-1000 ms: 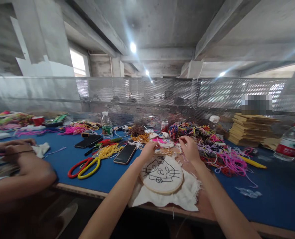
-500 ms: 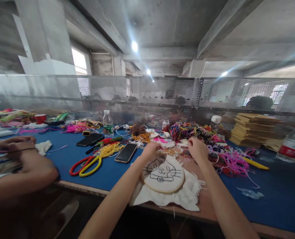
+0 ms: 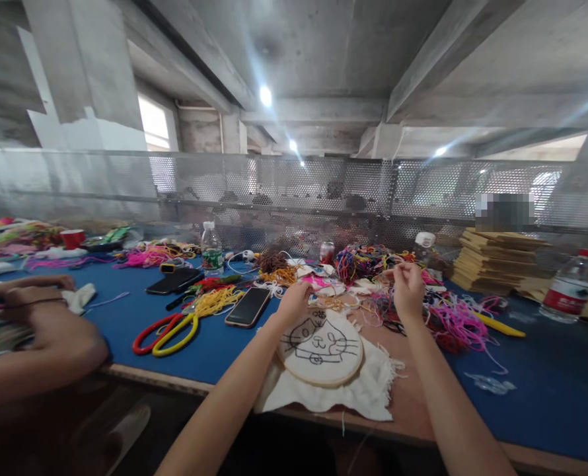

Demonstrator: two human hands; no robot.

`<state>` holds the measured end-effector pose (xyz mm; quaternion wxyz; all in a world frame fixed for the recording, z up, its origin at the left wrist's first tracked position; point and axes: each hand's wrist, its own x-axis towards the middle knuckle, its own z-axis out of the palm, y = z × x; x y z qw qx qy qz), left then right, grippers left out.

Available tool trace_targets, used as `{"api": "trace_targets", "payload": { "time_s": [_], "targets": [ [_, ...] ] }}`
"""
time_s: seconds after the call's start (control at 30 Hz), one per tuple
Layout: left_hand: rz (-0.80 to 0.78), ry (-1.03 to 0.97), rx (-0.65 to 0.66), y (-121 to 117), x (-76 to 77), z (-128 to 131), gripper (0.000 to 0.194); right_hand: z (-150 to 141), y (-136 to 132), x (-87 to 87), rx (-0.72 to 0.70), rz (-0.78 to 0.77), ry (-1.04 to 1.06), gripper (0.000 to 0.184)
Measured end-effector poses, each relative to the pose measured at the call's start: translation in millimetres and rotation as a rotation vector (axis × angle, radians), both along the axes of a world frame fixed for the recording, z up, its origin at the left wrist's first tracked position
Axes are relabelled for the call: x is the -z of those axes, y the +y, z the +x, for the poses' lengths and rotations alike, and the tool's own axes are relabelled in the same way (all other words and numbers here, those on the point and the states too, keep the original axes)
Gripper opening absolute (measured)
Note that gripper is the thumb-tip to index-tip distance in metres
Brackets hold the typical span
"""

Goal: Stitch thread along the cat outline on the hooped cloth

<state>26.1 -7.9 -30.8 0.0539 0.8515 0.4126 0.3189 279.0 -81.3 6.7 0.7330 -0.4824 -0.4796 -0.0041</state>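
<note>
Your embroidery hoop (image 3: 331,381) lies flat by the bench's near edge, approx. mid-length, on a bare brown strip between blue stretches of the bench (image 3: 561,410). Progress, AFAICT: the black cat-face outline (image 3: 318,342) is on the cloth, w/ ears, whiskers & collar; no coloured fill shows inside it. Can't tell if the lines are all stitched or partly drawn, or how much is left.

Your L hand (image 3: 294,303) is at the hoop's far-left rim, fingers bent; can't tell if it's gripping the rim or smth. on it. Your R hand (image 3: 407,289) is raised, clear of the hoop, fingertips close together; any thread or needle there is too small to see.

Materials: pale, thin round hoop rim; off-white cloth (image 3: 324,403), soft, rumpled, frayed along its right side. Beyond: a dense multicolour thread tangle (image 3: 358,263) toward the far edge; loose, loopy pink yarn (image 3: 465,324) to the R; big scissors (image 3: 175,335) w/ smooth red & yellow loop handles to the L, nr. a flat, glossy phone (image 3: 248,307).
</note>
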Motion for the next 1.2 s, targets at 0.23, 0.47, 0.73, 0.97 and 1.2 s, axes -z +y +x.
{"api": "trace_targets", "payload": {
  "time_s": [0.23,0.47,0.73,0.97,1.2],
  "targets": [
    [-0.027,0.005,-0.026,-2,-2.0,1,0.025,-5,5,3.2,-0.127,-0.113,0.108,0.024],
    [-0.022,-0.021,-0.095,-9,-6.4,2,0.030,-23,0,4.6,-0.166,-0.298,-0.102,0.030],
    [-0.352,-0.445,-0.107,-1,-9.4,3,0.042,-57,-1,16.4,-0.376,-0.397,-0.318,0.032],
    [-0.327,-0.412,-0.095,4,-2.1,2,0.036,-58,7,25.8,-0.401,-0.462,-0.403,0.024],
    [-0.222,-0.277,-0.292,-1,-4.7,1,0.034,-72,3,32.8,-0.359,-0.591,-0.916,0.030]
  ]
}}
